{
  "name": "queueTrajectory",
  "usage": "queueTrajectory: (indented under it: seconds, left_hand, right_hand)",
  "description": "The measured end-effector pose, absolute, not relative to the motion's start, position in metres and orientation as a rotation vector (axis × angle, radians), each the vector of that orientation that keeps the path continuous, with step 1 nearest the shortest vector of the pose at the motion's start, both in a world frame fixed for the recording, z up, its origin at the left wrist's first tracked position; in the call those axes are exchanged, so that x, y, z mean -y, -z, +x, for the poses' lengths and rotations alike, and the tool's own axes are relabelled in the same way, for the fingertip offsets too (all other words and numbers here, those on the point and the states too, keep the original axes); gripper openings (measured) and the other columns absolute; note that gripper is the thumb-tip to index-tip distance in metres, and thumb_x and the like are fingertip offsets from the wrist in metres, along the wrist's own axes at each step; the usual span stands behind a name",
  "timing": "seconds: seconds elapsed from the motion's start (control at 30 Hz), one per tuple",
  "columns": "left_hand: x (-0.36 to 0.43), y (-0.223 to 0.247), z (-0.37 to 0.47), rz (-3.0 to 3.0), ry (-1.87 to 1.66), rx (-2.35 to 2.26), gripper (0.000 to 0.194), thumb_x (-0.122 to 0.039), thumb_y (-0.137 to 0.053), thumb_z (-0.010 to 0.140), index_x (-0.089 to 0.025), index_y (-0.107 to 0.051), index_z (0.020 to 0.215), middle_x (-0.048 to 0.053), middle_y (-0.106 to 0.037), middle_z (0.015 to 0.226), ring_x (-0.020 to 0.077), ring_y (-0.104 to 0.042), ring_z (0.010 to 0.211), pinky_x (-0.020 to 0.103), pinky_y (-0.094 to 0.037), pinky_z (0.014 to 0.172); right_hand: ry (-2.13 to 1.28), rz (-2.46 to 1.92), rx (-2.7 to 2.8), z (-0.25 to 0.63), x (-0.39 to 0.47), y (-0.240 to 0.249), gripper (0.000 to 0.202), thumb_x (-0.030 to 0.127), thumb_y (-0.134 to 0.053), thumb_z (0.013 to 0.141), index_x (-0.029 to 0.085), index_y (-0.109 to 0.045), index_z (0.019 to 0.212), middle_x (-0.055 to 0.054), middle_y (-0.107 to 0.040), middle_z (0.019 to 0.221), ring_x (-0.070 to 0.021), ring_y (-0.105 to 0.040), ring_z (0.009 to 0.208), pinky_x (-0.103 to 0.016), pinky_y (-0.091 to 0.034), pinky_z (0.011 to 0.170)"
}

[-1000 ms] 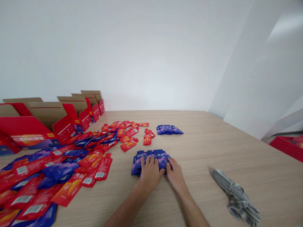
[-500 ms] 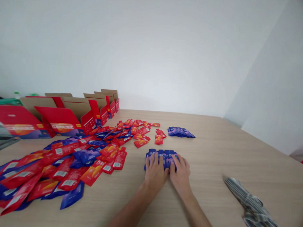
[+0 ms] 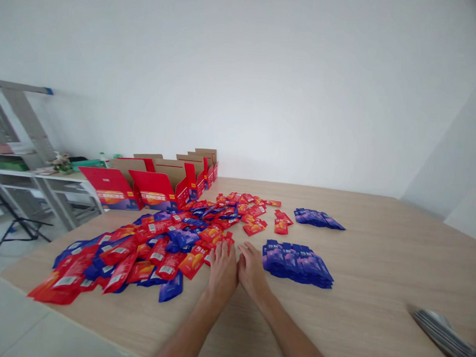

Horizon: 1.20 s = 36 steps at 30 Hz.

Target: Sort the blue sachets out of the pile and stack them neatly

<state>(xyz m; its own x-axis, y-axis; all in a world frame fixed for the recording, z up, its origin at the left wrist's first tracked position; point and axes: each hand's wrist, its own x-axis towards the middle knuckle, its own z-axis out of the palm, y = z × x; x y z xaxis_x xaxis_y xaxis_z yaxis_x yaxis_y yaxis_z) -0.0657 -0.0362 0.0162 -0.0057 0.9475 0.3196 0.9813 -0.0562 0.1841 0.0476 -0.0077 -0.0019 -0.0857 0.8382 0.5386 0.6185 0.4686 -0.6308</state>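
Note:
My left hand lies over the right edge of the big pile of red and blue pouches, its fingers stretched over a red pouch. Beside it, touching it, my right hand has its fingers bent; nothing shows in it, though its palm is hidden. Just right of my right hand lies an overlapping row of blue pouches. A second, smaller row of blue pouches is farther back. Loose red pouches lie between the pile and that row.
Open red boxes stand along the table's back left. A striped cloth item lies at the right on the wooden table. Beyond the left edge are a black tripod and a shelf with small items.
The view has turned left. Both hands have left the near row of blue pouches and moved left to the pile's edge. That row now shows uncovered.

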Motion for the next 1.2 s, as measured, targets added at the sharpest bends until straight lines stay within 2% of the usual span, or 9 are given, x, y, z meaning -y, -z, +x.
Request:
queueTrajectory:
  seconds: [0.17,0.3,0.5,0.63,0.73,0.83,0.9,1.03,1.2]
  left_hand:
    - [0.032,-0.019,-0.122,-1.958,0.504,2.219,0.047,-0.015,-0.036,0.090,-0.017,-0.051,0.135,0.016,-0.044,0.146,0.0292,-0.036,0.136,0.049,-0.025,0.111]
    - [0.024,-0.020,-0.160,-1.807,0.490,2.290,0.047,-0.018,-0.040,0.091,-0.018,-0.049,0.137,0.016,-0.043,0.147,0.0295,-0.035,0.136,0.047,-0.028,0.109]
    - [-0.003,-0.021,-0.205,-1.588,0.437,2.434,0.072,-0.024,-0.060,0.078,-0.022,-0.037,0.146,0.019,-0.028,0.155,0.0395,-0.022,0.142,0.058,-0.015,0.112]
    - [-0.026,-0.017,-0.224,-1.555,0.397,2.568,0.079,-0.021,-0.062,0.072,-0.030,-0.036,0.146,0.014,-0.023,0.158,0.0432,-0.019,0.143,0.062,-0.016,0.109]
    - [-0.037,-0.011,-0.232,-1.607,0.355,2.632,0.073,-0.021,-0.061,0.072,-0.033,-0.044,0.142,0.012,-0.027,0.156,0.0448,-0.029,0.138,0.062,-0.020,0.107]
    - [-0.040,-0.007,-0.236,-1.715,0.344,2.601,0.062,-0.021,-0.058,0.075,-0.035,-0.053,0.135,0.012,-0.038,0.150,0.0393,-0.048,0.122,0.054,-0.035,0.100]
    - [-0.038,-0.006,-0.236,-1.745,0.357,2.576,0.058,-0.020,-0.055,0.077,-0.035,-0.055,0.133,0.012,-0.041,0.146,0.0354,-0.055,0.112,0.049,-0.041,0.093]
    - [-0.033,-0.007,-0.229,-1.697,0.400,2.579,0.055,-0.018,-0.050,0.079,-0.032,-0.056,0.132,0.013,-0.046,0.140,0.0337,-0.056,0.107,0.047,-0.045,0.086]
    - [-0.024,-0.011,-0.219,-1.603,0.511,2.561,0.049,-0.018,-0.048,0.080,-0.019,-0.060,0.128,0.017,-0.050,0.133,0.0333,-0.054,0.109,0.042,-0.046,0.085]
  right_hand:
    - [-0.479,-1.077,1.766,-0.017,-0.006,0.005,0.039,0.013,-0.043,0.084,0.014,-0.069,0.113,-0.015,-0.063,0.122,-0.0260,-0.055,0.118,-0.044,-0.041,0.106]
    - [-0.545,-1.017,1.786,-0.060,-0.014,0.008,0.038,0.013,-0.042,0.084,0.014,-0.068,0.112,-0.015,-0.066,0.118,-0.0249,-0.060,0.111,-0.043,-0.046,0.101]
    - [-0.629,-0.999,1.803,-0.100,-0.024,0.015,0.037,0.017,-0.042,0.085,0.013,-0.068,0.111,-0.015,-0.069,0.109,-0.0268,-0.064,0.102,-0.044,-0.051,0.093]
    - [-0.658,-1.015,1.802,-0.109,-0.031,0.021,0.036,0.016,-0.040,0.085,0.013,-0.067,0.109,-0.015,-0.069,0.108,-0.0268,-0.065,0.101,-0.044,-0.052,0.091]
    - [-0.668,-1.028,1.796,-0.108,-0.036,0.025,0.036,0.014,-0.041,0.083,0.013,-0.067,0.109,-0.015,-0.069,0.109,-0.0266,-0.064,0.104,-0.042,-0.050,0.094]
    - [-0.679,-1.042,1.793,-0.104,-0.038,0.027,0.036,0.013,-0.043,0.081,0.015,-0.068,0.107,-0.013,-0.069,0.107,-0.0264,-0.064,0.104,-0.041,-0.051,0.094]
    - [-0.688,-1.048,1.790,-0.101,-0.038,0.028,0.035,0.012,-0.044,0.080,0.016,-0.069,0.105,-0.012,-0.069,0.104,-0.0258,-0.065,0.102,-0.039,-0.051,0.092]
    - [-0.698,-1.064,1.777,-0.097,-0.036,0.027,0.034,0.011,-0.045,0.080,0.015,-0.070,0.102,-0.012,-0.068,0.106,-0.0255,-0.064,0.103,-0.039,-0.050,0.095]
    - [-0.743,-1.080,1.775,-0.089,-0.035,0.028,0.034,0.010,-0.047,0.079,0.016,-0.069,0.104,-0.010,-0.068,0.108,-0.0226,-0.063,0.104,-0.036,-0.048,0.096]
